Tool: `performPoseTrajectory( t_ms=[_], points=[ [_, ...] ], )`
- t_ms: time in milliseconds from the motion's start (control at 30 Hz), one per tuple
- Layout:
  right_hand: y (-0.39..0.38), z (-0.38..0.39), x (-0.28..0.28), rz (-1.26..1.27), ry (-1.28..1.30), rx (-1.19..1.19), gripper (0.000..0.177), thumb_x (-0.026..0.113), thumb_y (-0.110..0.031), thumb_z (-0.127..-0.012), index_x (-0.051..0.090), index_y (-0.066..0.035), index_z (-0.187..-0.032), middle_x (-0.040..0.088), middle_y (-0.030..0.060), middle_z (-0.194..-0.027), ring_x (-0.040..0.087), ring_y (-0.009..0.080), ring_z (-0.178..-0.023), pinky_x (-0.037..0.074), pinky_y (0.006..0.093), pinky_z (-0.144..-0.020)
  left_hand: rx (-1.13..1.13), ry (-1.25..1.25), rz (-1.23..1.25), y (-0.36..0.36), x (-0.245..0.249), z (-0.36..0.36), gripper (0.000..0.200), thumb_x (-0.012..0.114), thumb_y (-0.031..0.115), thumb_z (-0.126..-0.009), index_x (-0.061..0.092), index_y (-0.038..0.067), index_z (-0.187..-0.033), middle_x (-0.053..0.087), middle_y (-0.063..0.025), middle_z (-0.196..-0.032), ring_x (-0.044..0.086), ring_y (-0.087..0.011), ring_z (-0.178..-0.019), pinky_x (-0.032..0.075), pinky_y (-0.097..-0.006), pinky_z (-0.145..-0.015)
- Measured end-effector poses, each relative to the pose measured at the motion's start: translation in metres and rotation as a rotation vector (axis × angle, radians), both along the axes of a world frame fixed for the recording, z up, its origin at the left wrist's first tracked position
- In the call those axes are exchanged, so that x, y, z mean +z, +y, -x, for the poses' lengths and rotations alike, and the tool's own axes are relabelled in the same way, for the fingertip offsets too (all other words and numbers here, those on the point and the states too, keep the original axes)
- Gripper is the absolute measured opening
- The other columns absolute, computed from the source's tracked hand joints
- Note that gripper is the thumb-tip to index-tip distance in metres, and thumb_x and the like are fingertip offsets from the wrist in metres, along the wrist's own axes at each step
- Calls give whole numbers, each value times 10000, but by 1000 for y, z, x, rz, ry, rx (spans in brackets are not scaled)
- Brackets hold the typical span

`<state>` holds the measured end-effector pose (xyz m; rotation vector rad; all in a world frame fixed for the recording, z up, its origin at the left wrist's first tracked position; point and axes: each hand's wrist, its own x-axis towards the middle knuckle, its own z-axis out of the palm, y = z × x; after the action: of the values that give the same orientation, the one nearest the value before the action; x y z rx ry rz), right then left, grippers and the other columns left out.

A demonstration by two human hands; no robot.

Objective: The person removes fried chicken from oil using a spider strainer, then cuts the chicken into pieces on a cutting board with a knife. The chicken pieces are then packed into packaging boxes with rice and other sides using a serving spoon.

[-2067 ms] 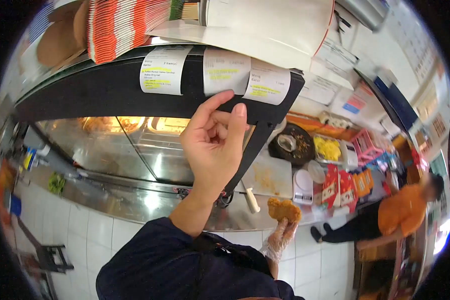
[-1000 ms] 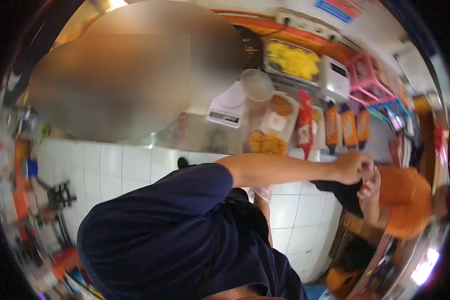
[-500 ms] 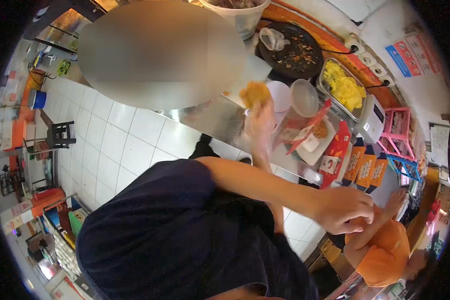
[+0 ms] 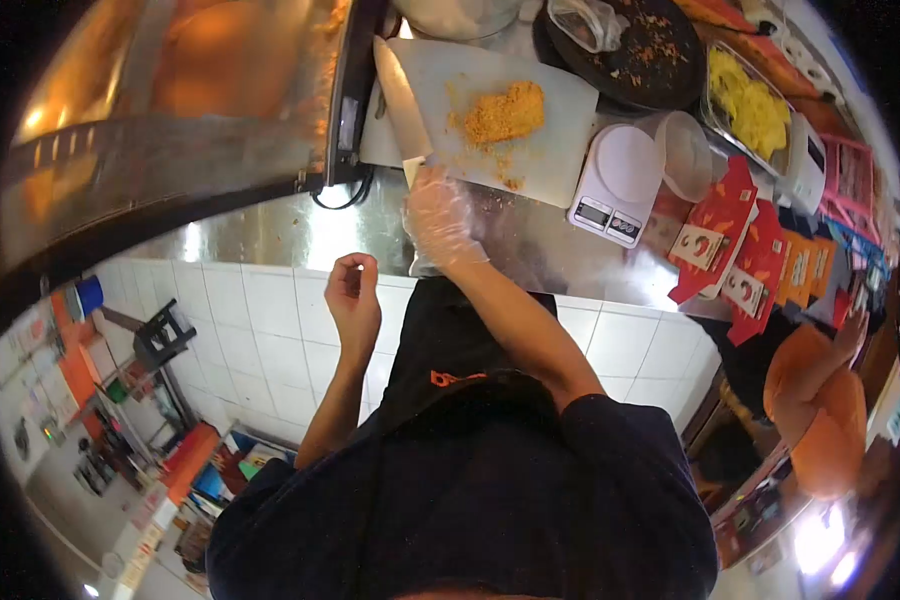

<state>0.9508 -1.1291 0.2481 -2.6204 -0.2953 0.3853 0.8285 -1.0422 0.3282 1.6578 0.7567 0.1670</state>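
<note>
My right hand (image 4: 440, 217), in a clear plastic glove, is closed round the handle of a large kitchen knife (image 4: 401, 100). The blade lies along the left side of a white cutting board (image 4: 562, 165), pointing away from me. On the board, right of the blade and apart from it, sits a golden breaded cutlet (image 4: 507, 112) with crumbs around it. My bare left hand (image 4: 355, 300) hangs just off the counter's front edge, fingers curled in, with nothing visible in them. A white kitchen scale (image 4: 625, 172) stands right of the board, its platform bare.
A glass-fronted warmer (image 4: 170, 140) borders the board's left. Toward the right are a clear plastic tub (image 4: 683, 155), a dark round pan (image 4: 625, 55), a tray of yellow food (image 4: 745, 100) and red printed cartons (image 4: 720, 225). A person in orange (image 4: 815, 410) is at far right.
The view has swung toward the board. My gloved right hand has let go of the cutlet, now on the board, and taken the knife. My left hand has come back from the cartons' side.
</note>
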Motion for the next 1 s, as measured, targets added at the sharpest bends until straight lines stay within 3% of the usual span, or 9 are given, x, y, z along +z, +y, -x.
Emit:
performPoseTrajectory(
  t_ms=[133, 200, 367, 467, 533, 700, 767, 867, 1000],
  points=[
    [-12, 2, 2, -117, 9, -155, 224, 563, -137, -813, 560, 10, -982, 605, 221, -911, 628, 361, -868, 521, 427, -756, -154, -36, -11, 6, -12, -7, 73, 583, 90, -918, 548, 26, -911, 548, 16, -802, 487, -47, -722, 383, -196, -655],
    [-58, -1, 29, -440, 152, -191, 303, 575, -135, -792, 543, 1, -1061, 640, 226, -847, 644, 387, -791, 510, 469, -673, -183, -126, -100, 8, -22, -21, 77, 585, 88, -908, 548, 21, -916, 547, 12, -802, 480, -48, -725, 386, -201, -650],
    [-143, 23, 60, -491, 262, -319, 321, 530, -291, -889, 552, 11, -994, 602, 218, -743, 613, 293, -701, 459, 429, -646, -268, -264, -281, -24, -67, -154, 170, 603, 115, -871, 640, -11, -978, 604, -92, -792, 571, -166, -725, 447, -279, -660],
    [-150, -4, 82, -424, 368, -529, 440, 488, -374, -921, 601, 52, -928, 609, 291, -783, 582, 478, -736, 455, 481, -694, -479, -270, -684, -42, -94, -232, 218, 596, 183, -840, 677, 45, -989, 608, -154, -838, 580, -333, -816, 464, -408, -743],
    [-149, -20, 73, -306, 362, -539, 690, 364, -559, -954, 556, 78, -770, 499, 215, -630, 457, 247, -633, 411, 428, -635, -548, -234, -704, -48, -105, -242, 229, 601, 190, -839, 679, 62, -1011, 608, -155, -852, 581, -337, -820, 461, -416, -750],
    [-151, -31, 48, -192, 479, -489, 711, 319, -539, -968, 587, 95, -790, 552, 343, -721, 547, 498, -750, 418, 490, -697, -591, -333, -762, -54, -96, -247, 152, 611, 166, -823, 693, 76, -916, 608, -132, -835, 584, -318, -812, 456, -388, -758],
    [-152, -30, 46, -137, 453, -461, 691, 328, -520, -971, 589, 92, -786, 554, 344, -720, 552, 504, -749, 422, 498, -690, -386, -610, -768, -60, -85, -273, 108, 611, 126, -816, 639, 48, -747, 573, -116, -700, 567, -272, -674, 455, -375, -656],
    [-150, -34, 52, -71, 445, -435, 654, 344, -488, -975, 590, 84, -776, 558, 346, -722, 556, 513, -743, 428, 511, -673, -713, -798, -485, -82, -37, -308, 88, 587, 74, -802, 573, -13, -811, 512, -168, -716, 530, -366, -699, 396, -443, -596],
    [-147, -37, 50, -50, 502, -480, 617, 359, -462, -978, 592, 69, -769, 569, 340, -738, 553, 514, -736, 428, 518, -647, -1016, -936, -390, -104, -84, -338, 137, 538, 115, -866, 576, -8, -821, 541, -182, -774, 547, -370, -750, 422, -432, -646]
  ],
)
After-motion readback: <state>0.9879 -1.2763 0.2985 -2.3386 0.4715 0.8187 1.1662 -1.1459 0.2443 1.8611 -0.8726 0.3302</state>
